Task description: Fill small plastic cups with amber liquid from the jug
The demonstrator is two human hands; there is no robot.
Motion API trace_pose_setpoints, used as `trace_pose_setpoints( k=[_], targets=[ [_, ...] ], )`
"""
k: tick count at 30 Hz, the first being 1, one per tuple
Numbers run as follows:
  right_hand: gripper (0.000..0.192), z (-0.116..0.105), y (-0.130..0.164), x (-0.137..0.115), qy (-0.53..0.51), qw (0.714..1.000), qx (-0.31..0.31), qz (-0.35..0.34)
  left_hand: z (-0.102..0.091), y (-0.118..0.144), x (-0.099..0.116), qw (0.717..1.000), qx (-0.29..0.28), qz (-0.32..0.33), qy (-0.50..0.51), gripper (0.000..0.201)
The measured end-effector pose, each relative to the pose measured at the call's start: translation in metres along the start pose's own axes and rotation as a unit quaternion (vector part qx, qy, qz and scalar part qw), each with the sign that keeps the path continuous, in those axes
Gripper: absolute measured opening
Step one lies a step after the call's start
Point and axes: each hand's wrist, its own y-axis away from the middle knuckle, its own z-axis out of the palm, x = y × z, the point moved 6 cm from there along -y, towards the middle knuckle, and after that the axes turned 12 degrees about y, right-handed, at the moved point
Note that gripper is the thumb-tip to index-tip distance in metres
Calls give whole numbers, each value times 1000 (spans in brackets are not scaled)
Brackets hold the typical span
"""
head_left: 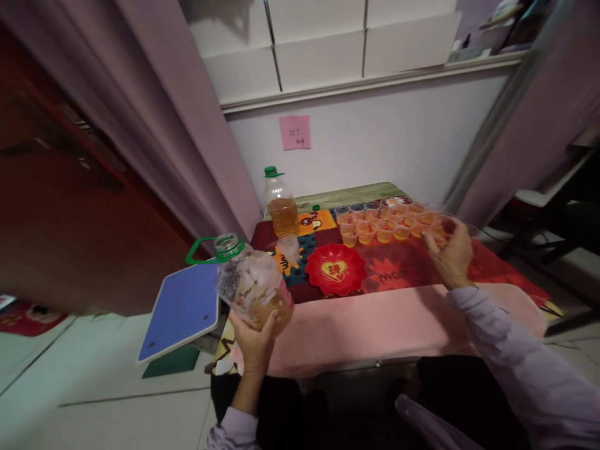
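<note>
My left hand [254, 337] grips a large clear plastic jug [250, 284] from below, tilted, uncapped, with a green handle ring and a little amber liquid inside. My right hand [450, 253] reaches to the right end of a cluster of several small clear cups [387, 222] filled with amber liquid, its fingers touching one of them. An empty small cup [289, 245] stands near the jug. A red heart-shaped dish [335, 269] lies between my hands on the patterned tablecloth [403, 269].
A second bottle [281, 201] with a green cap and amber liquid stands at the table's back left. A pink cloth [375, 325] covers the near table edge. A blue board [180, 309] leans at the left. Curtains hang on both sides.
</note>
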Motion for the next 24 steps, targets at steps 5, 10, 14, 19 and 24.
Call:
trace_pose_setpoints(
  k=[5, 10, 14, 19, 24],
  targets=[
    [25, 18, 41, -156, -201, 928, -155, -273, 1, 2, -3, 1000, -14, -24, -1, 97],
    [18, 79, 96, -275, -137, 848, -300, -414, -1, 3, -4, 999, -10, -32, -7, 103],
    [41, 127, 122, -318, -25, 818, -366, -443, -2, 4, -5, 999, -11, -40, -18, 105],
    [30, 159, 130, -329, 16, 810, -394, -433, -4, 4, -4, 998, -8, -43, -34, 109],
    [25, 169, 126, -325, 8, 816, -392, -425, -5, 5, -7, 998, -3, -47, -31, 115]
  ],
)
